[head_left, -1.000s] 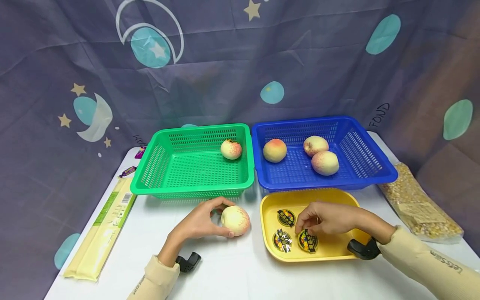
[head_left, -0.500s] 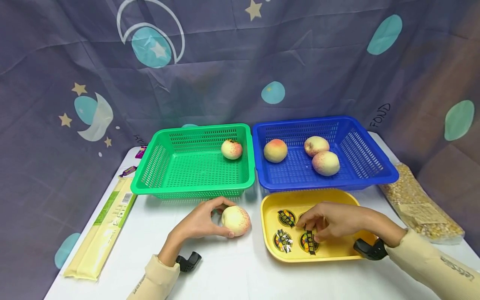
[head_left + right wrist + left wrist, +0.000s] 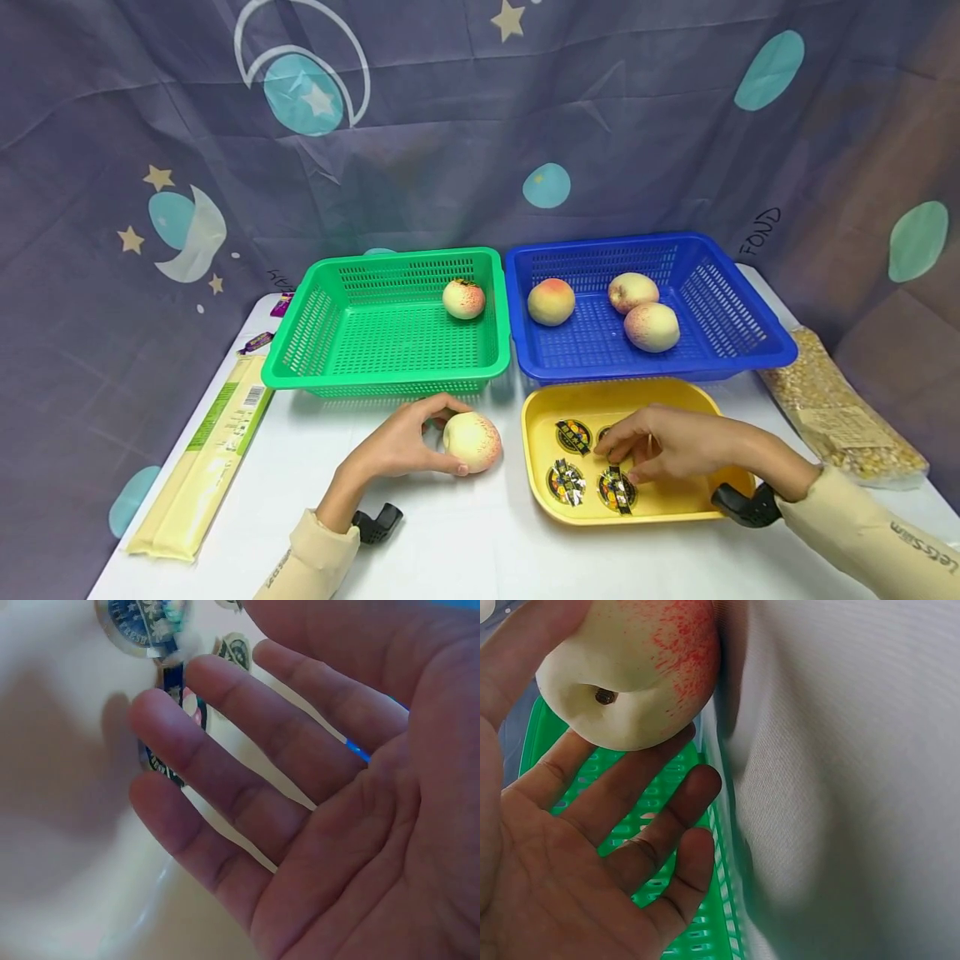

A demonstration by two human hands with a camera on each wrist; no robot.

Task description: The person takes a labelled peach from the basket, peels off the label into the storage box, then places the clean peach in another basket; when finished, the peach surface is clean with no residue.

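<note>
A white table (image 3: pixel 465 542) carries a green basket (image 3: pixel 322 333) and a blue basket (image 3: pixel 720 325) side by side along its far edge; the green one holds one peach (image 3: pixel 462 298), the blue one three; a yellow tray (image 3: pixel 540 417) lies near the front edge, before the blue basket; the left hand (image 3: pixel 401 443) grips a peach (image 3: pixel 472 441) on the table just left of the tray; the right hand (image 3: pixel 663 442), fingers loosely spread, hovers over round stickers (image 3: pixel 566 482) in the tray; whether it touches one, I cannot tell.
</note>
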